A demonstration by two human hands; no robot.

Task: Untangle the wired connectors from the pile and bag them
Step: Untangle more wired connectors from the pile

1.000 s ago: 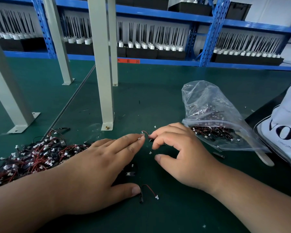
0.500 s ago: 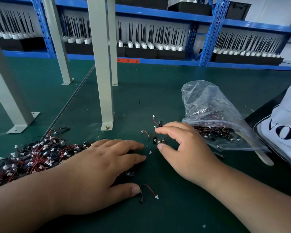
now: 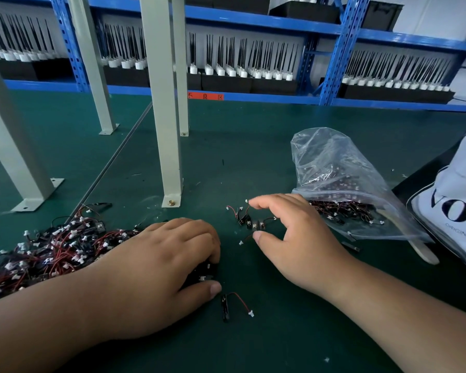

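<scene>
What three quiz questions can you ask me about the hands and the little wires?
1. True or false: the plastic bag lies near the right hand.
2. Which hand arches over the small row of loose connectors? A left hand, B right hand.
3. Fill in: the big tangled pile lies beside the ____ hand.
Key: 1 true; 2 B; 3 left.

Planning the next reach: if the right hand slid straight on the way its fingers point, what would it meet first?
Probably the loose connector lying just beyond the fingertips of the right hand. Farther along that line stands the post foot. Depth is hard to judge.
</scene>
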